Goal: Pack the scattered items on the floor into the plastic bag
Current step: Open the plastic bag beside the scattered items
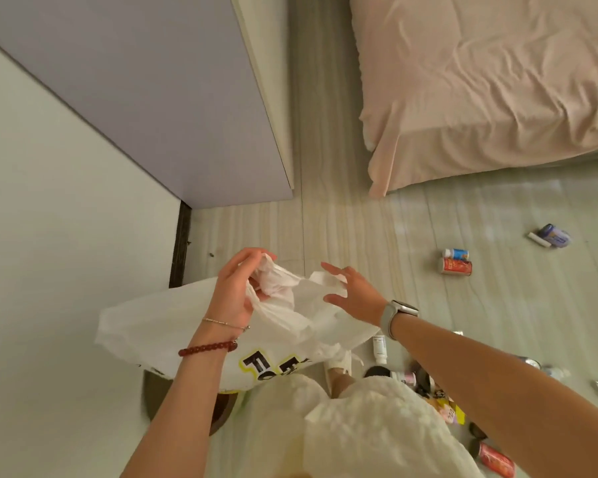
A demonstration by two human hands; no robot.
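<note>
A white plastic bag (pixel 159 332) with black and yellow lettering hangs in front of me at waist height. My left hand (pixel 233 291) is shut on its bunched handle at the top. My right hand (pixel 351 293) has its fingers spread against the other handle, touching the plastic. Scattered items lie on the floor: a red can (pixel 456 266) beside a small blue and white bottle (pixel 457 253), a purple container (pixel 554 235), a white bottle (pixel 379 348) and another red can (pixel 496 458) near my feet.
A bed with a pink sheet (pixel 480 81) fills the upper right. A lilac cabinet (pixel 159 108) stands at the upper left, against a white wall (pixel 49 270). Several more small items lie under my right forearm. A dark round object (pixel 156 398) sits below the bag.
</note>
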